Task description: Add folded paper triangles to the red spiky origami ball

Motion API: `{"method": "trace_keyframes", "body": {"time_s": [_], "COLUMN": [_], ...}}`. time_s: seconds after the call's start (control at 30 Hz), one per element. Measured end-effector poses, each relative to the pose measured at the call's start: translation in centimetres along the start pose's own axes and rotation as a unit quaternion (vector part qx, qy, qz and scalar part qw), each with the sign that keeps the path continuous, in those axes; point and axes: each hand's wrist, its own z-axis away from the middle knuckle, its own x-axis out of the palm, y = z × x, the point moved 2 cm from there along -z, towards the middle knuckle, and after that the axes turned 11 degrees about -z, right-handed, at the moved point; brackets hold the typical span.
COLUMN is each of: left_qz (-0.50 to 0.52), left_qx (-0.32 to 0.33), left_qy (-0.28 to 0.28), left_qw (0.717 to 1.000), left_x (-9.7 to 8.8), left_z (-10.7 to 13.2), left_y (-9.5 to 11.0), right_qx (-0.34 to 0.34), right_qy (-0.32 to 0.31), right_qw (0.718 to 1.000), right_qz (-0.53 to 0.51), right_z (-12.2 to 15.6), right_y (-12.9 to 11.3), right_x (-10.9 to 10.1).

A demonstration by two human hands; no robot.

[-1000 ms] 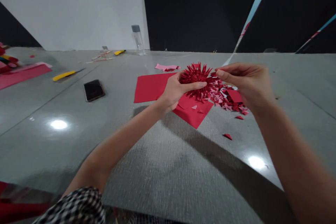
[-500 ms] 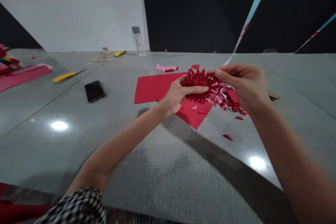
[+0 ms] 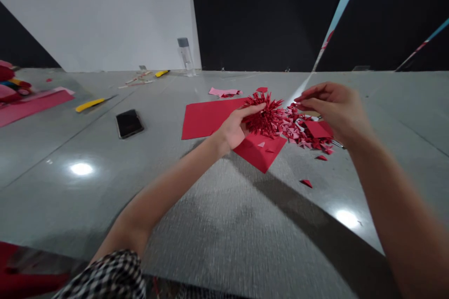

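Pink card [image 3: 35,107] lies far left of the fingers, beside a jumble of colourful items too blurred to tell apart. Closer in, a yellow-handled utility knife [image 3: 89,104] rests on the grey table [image 3: 70,196], with a black smartphone [image 3: 129,123] lying just to its right. A checked sleeve [image 3: 108,276] shows well below the fingers, at the bottom edge of the view. Far beyond the fingertips stands a clear plastic bottle [image 3: 186,57] with a grey cap. A red paper sheet [image 3: 210,119] spreads beneath and beyond the left hand [image 3: 232,130], whose fingers [image 3: 252,111] curl closely around a spiky red paper ball [image 3: 265,117], holding it just above the sheet. Just right of those fingers lies a heap of small red and pink paper triangles [image 3: 301,128]. The right hand [image 3: 335,112] hangs above the heap, apart from the ball, its thumb and fingertips [image 3: 298,99] pinched narrow. Whether they hold a tiny scrap, I cannot tell.
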Motion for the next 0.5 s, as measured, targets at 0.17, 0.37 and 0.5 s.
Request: {"method": "trace_keyframes", "body": {"time_s": [0.17,0.37,0.5], "left_qz": [0.034,0.037,0.041], "left_qx": [-0.038,-0.059,-0.053], "left_qy": [0.041,0.015,0.024], "left_qw": [0.998,0.997,0.997], "left_x": [-0.1,-1.2,-2.2], "left_z": [0.3,-0.6,-1.6], "left_y": [0.1,-0.6,-1.2], "right_qx": [0.008,-0.002,0.036], "right_qy": [-0.010,-0.004,-0.090], "right_qw": [0.999,0.989,0.959], "right_qz": [0.036,0.148,0.267], "right_z": [-0.3,-0.7,-1.3], "right_y": [0.6,1.4,2.5], "right_x": [-0.6,-1.7,-1.3]}}
